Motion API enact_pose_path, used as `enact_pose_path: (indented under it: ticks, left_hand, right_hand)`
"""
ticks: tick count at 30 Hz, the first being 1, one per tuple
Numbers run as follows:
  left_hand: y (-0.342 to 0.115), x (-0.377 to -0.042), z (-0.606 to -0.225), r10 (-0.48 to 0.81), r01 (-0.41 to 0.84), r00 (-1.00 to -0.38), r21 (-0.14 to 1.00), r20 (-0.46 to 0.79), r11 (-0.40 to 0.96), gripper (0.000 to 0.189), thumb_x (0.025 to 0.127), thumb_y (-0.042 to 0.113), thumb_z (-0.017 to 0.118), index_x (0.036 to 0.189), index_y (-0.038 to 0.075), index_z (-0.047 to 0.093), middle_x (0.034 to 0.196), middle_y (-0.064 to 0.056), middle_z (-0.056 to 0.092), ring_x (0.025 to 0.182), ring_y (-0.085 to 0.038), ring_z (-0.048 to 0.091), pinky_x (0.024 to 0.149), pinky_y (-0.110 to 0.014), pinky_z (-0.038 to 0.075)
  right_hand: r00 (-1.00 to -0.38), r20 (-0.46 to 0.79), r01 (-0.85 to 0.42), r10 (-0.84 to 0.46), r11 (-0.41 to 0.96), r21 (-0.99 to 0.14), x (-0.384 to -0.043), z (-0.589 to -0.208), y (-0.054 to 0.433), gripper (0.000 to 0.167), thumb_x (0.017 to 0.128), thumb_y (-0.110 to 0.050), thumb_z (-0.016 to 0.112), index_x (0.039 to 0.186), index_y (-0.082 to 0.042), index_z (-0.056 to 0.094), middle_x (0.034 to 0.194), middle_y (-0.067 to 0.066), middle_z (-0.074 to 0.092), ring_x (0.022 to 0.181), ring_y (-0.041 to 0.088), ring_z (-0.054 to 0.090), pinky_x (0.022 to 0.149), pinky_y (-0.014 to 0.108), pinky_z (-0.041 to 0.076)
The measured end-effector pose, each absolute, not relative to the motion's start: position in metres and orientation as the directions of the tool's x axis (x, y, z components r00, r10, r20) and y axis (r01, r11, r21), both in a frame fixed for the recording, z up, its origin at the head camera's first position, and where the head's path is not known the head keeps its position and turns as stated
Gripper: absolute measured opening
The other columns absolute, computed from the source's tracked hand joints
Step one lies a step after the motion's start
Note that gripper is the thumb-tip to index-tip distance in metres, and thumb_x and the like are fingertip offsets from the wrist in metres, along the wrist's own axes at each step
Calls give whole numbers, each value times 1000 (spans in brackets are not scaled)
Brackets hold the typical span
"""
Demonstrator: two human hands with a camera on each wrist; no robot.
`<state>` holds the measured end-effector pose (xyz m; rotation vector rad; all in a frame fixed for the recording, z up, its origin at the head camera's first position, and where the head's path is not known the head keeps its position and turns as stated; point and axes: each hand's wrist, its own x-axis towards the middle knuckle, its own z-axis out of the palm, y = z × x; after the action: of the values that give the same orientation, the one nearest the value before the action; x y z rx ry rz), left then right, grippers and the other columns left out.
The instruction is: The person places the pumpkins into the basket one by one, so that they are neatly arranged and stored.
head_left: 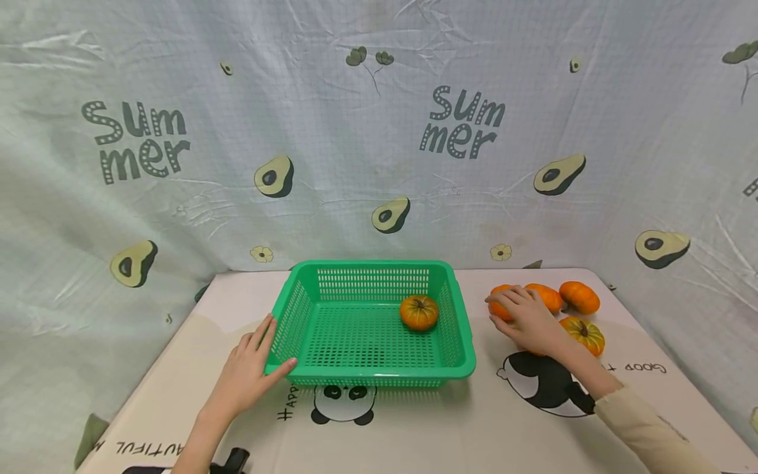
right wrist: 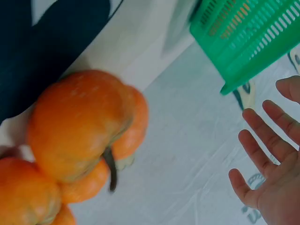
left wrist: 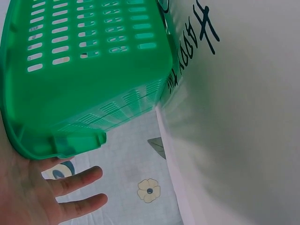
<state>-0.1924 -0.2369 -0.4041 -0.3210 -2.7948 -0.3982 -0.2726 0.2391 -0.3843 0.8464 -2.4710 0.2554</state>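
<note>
Basket, green plastic, holds one pumpkin, your left hand touches its near-left corner, fingers straight, and your right hand, released, hovers by clustered pumpkins.

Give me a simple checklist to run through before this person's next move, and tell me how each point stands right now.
1. Green basket upright, top uncovered: ok.
2. Left hand at the basket: ok, at its left side near the front corner.
3. Room inside: ok, just one basket pumpkin, towards the right side.
4. More pumpkins close by: ok, the loose pumpkins lie to the right of the basket, near the right hand.
5. Pumpkin held by the right hand: not ok, its fingers look spread and hold nothing.
6. Which pumpkin comes next: cannot tell.
</note>
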Motion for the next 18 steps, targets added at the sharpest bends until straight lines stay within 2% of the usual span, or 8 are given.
enact_pose_path:
  ticks: [4,13,18]
  left_hand:
    - [-237,-192,-404,175,257,-931,234,321,937,81,83,48,54,139,-2,25,145,-19,23,116,-39,38,85,-56,37]
    - [-237,-192,-403,173,255,-932,235,320,938,81,83,47,55,140,-2,24,145,-19,24,116,-38,38,84,-56,37]
    - [-237,-193,-403,177,259,-931,233,319,938,81,83,47,55,139,-3,24,145,-20,24,115,-39,39,85,-56,37]
  right_hand:
    - [-724,494,-565,-481,825,-24,-267,-383,251,31,77,-19,67,105,-9,60,101,9,62,94,26,47,80,49,34]
    - [-725,526,-540,-445,841,-34,-259,-387,274,32,74,-15,69,104,-7,59,100,14,62,97,31,48,77,47,31]
    - [-770,498,-480,-399,877,-39,-256,-396,282,33,74,-18,69,103,-5,59,100,14,61,95,29,47,75,47,30]
